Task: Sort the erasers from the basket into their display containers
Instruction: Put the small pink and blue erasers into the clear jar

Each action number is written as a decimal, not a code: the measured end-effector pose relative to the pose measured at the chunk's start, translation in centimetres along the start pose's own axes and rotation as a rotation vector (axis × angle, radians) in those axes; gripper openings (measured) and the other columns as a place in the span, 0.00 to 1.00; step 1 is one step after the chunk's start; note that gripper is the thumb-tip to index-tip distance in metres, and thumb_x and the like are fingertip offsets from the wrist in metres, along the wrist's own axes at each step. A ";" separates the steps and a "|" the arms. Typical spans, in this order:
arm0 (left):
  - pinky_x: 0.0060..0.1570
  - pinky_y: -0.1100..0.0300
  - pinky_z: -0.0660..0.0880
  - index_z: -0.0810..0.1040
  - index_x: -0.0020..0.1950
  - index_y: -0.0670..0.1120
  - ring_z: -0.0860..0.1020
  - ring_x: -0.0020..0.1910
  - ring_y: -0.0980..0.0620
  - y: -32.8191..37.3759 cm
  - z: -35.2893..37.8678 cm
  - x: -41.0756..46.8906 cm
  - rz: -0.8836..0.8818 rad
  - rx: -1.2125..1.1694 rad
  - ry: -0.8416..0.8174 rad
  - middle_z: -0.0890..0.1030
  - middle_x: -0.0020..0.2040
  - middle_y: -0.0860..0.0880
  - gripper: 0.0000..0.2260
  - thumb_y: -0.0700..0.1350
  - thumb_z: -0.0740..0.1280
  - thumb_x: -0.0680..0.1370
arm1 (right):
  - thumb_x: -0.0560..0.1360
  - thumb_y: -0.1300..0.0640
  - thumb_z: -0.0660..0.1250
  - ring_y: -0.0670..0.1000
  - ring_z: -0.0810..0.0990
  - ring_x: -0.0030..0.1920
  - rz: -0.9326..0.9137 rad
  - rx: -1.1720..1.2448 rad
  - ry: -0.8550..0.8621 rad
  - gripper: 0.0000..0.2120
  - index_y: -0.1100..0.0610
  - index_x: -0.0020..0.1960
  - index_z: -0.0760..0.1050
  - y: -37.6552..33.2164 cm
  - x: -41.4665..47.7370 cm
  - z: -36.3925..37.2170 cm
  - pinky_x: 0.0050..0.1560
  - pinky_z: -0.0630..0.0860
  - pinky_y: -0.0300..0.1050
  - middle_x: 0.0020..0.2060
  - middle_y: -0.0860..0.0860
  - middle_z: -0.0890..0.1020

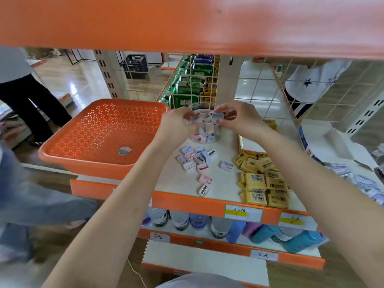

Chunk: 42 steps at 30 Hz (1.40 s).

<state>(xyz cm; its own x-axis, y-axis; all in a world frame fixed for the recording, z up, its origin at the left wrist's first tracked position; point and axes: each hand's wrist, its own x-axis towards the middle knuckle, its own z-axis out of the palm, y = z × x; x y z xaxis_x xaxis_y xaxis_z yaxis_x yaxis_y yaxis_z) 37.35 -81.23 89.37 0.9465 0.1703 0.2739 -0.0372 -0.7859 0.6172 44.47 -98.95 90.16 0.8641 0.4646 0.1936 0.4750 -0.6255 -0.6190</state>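
Centre of frame: right hand (239,119) pinching one pale eraser (217,117) above clear jar (199,107); left hand (176,121) gripping several small erasers (190,119). Best released low over the mouth, one by one. Jar part-filled with pastel pieces. Orange basket (87,163), left of frame: one last piece (124,151).
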 end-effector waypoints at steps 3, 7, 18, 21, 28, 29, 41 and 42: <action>0.44 0.65 0.75 0.79 0.54 0.43 0.79 0.41 0.53 0.0 0.1 3.1 -0.070 -0.022 0.000 0.81 0.47 0.49 0.10 0.47 0.69 0.76 | 0.74 0.59 0.70 0.44 0.76 0.49 0.015 0.039 0.133 0.14 0.57 0.59 0.77 0.3 1.2 -0.1 0.47 0.68 0.33 0.55 0.51 0.81; 0.36 0.69 0.72 0.77 0.59 0.43 0.78 0.45 0.53 0.4 0.7 5.7 -0.098 -0.027 -0.031 0.80 0.52 0.48 0.15 0.48 0.71 0.75 | 0.73 0.61 0.69 0.48 0.78 0.50 0.010 0.070 0.141 0.18 0.56 0.63 0.75 0.5 2.7 0.2 0.47 0.70 0.35 0.54 0.53 0.80; 0.40 0.66 0.75 0.76 0.62 0.46 0.79 0.46 0.53 -0.6 1.2 1.6 -0.073 0.020 -0.003 0.80 0.56 0.49 0.13 0.39 0.64 0.77 | 0.75 0.63 0.67 0.46 0.78 0.49 0.087 0.117 0.095 0.14 0.54 0.59 0.76 3.1 1.8 1.5 0.41 0.68 0.25 0.53 0.50 0.80; 0.50 0.62 0.75 0.75 0.65 0.46 0.79 0.50 0.51 -1.1 2.3 -0.5 -0.067 0.024 -0.105 0.79 0.59 0.48 0.17 0.39 0.65 0.77 | 0.75 0.60 0.67 0.41 0.77 0.44 0.089 0.100 0.065 0.09 0.50 0.53 0.77 3.2 0.4 1.8 0.41 0.70 0.27 0.47 0.45 0.80; 0.61 0.60 0.65 0.72 0.68 0.47 0.70 0.65 0.45 -3.6 4.0 -2.6 -0.124 0.174 -0.372 0.70 0.68 0.45 0.22 0.43 0.70 0.74 | 0.73 0.51 0.69 0.45 0.68 0.67 -0.065 -0.153 -0.543 0.26 0.47 0.70 0.68 2.3 -1.6 4.0 0.61 0.61 0.35 0.70 0.45 0.68; 0.61 0.62 0.63 0.71 0.69 0.47 0.69 0.66 0.46 -3.7 4.1 -2.8 -0.122 0.156 -0.395 0.69 0.69 0.44 0.22 0.43 0.69 0.75 | 0.73 0.50 0.69 0.46 0.66 0.68 -0.069 -0.163 -0.575 0.29 0.48 0.72 0.65 2.0 -1.8 4.5 0.62 0.60 0.35 0.72 0.45 0.66; 0.63 0.58 0.65 0.74 0.66 0.49 0.70 0.64 0.47 -5.9 3.5 -5.5 -0.144 0.101 -0.363 0.71 0.66 0.46 0.21 0.49 0.72 0.74 | 0.71 0.49 0.71 0.52 0.71 0.62 -0.152 -0.278 -0.477 0.27 0.53 0.68 0.70 0.9 -3.7 6.0 0.62 0.68 0.46 0.64 0.54 0.70; 0.61 0.60 0.66 0.74 0.65 0.49 0.71 0.63 0.47 -5.9 3.4 -5.6 -0.149 0.088 -0.365 0.71 0.64 0.46 0.21 0.48 0.72 0.73 | 0.71 0.48 0.71 0.52 0.71 0.61 -0.141 -0.276 -0.463 0.27 0.53 0.68 0.70 0.9 -3.9 6.0 0.62 0.69 0.46 0.63 0.54 0.70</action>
<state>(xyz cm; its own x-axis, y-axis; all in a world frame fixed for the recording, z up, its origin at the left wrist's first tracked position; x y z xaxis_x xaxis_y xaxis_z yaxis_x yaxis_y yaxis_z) 33.34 -79.56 81.65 0.9917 0.0761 -0.1034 0.1213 -0.8191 0.5607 40.55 -97.55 84.30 0.6554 0.7434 -0.1335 0.6602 -0.6497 -0.3768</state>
